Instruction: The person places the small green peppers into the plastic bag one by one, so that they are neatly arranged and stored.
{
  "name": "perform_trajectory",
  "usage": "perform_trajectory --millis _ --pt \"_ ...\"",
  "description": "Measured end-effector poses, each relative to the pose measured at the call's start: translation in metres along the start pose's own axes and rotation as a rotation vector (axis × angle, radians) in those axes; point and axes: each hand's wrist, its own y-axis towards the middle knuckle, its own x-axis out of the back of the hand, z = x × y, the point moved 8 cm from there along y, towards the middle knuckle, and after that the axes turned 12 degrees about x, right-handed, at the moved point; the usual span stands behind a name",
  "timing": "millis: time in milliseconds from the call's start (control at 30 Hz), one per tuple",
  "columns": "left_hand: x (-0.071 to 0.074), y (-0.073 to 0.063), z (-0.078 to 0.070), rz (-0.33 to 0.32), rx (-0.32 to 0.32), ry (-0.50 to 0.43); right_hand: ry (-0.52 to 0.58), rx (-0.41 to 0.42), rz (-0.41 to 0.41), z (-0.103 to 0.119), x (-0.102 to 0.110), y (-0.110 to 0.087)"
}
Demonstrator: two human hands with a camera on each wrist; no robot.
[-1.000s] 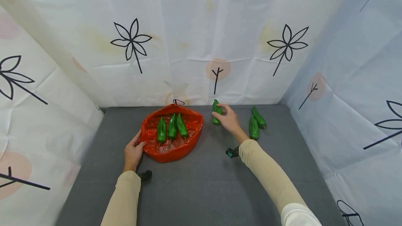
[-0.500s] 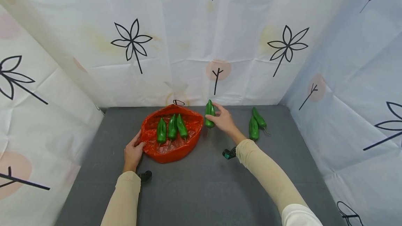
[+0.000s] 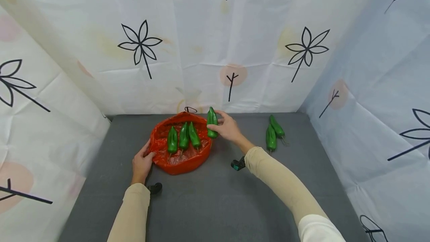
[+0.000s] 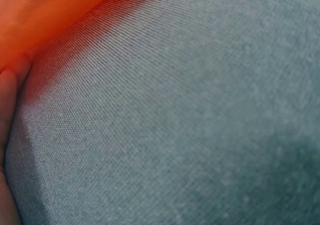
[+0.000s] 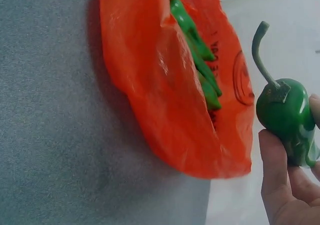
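Observation:
A red plastic bag (image 3: 184,166) lies spread open on the dark table, its rim standing up. Three green peppers (image 3: 184,136) lie side by side inside it. My left hand (image 3: 142,164) pinches the bag's left rim; the left wrist view has only part of the fingers and the orange-looking plastic (image 4: 45,15). My right hand (image 3: 230,128) holds another green pepper (image 3: 211,120) between thumb and fingers at the bag's right rim. In the right wrist view that pepper (image 5: 285,107) is held beside the bag (image 5: 150,85), its stem pointing up.
Two more green peppers (image 3: 271,137) lie touching on the right side of the dark grey table (image 3: 215,204). Patterned white cloth (image 3: 208,47) hangs at the back and on both sides.
My right hand has carried its pepper leftward, from a spot right of the bag to the bag's right rim. The left hand and the peppers in the bag have stayed put.

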Motion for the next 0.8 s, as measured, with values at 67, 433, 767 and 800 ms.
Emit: perform_trajectory --millis 67,433,767,800 --pt "0.001 0.002 0.001 -0.009 -0.003 -0.003 -0.008 0.010 0.017 0.004 -0.006 0.003" --pt "0.000 0.005 0.004 -0.008 -0.004 -0.005 -0.049 0.014 0.012 0.013 -0.025 0.015" --pt "-0.001 0.003 0.004 0.003 0.012 -0.003 -0.019 0.009 0.032 0.018 -0.044 0.022" --pt "-0.001 0.003 0.004 0.002 0.014 -0.001 -0.020 0.010 0.032 0.019 -0.046 0.022"
